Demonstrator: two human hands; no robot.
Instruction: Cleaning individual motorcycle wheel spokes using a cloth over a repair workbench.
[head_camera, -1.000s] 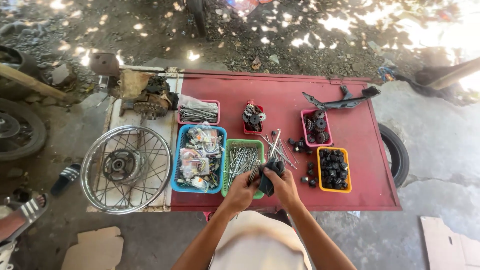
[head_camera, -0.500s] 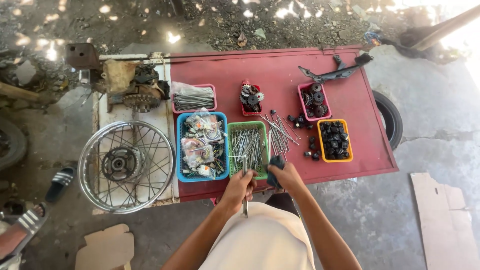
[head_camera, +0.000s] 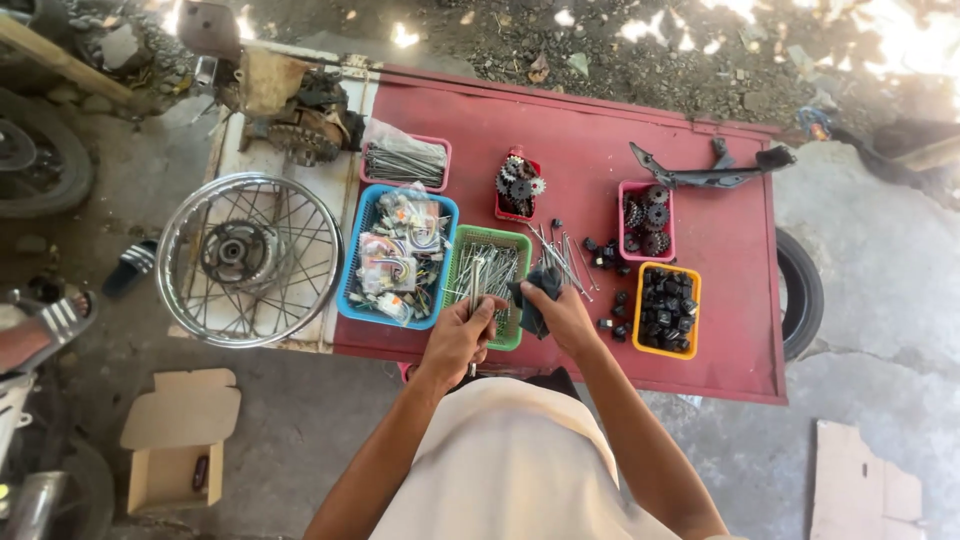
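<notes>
My left hand (head_camera: 458, 340) grips a thin metal spoke (head_camera: 476, 290) that stands upright over the green basket (head_camera: 520, 242) of loose spokes. My right hand (head_camera: 562, 315) holds a dark rag (head_camera: 533, 295) just to the right of that spoke, at the basket's right edge. Both hands hover at the front edge of the red table (head_camera: 590, 130). More loose spokes (head_camera: 562, 258) lie fanned on the table beside the green basket.
A blue basket (head_camera: 352, 262) of packaged parts, pink trays of spokes (head_camera: 405, 162) and gears (head_camera: 647, 215), a yellow tray of black nuts (head_camera: 668, 308) and a black bracket (head_camera: 705, 172) lie on the table. A spoked wheel (head_camera: 250, 258) lies left. A cardboard box (head_camera: 180, 440) sits on the ground.
The left hand has raised the spoke from below the table edge up over the green basket. The right hand with the rag has moved in beside it. The camera view has shifted.
</notes>
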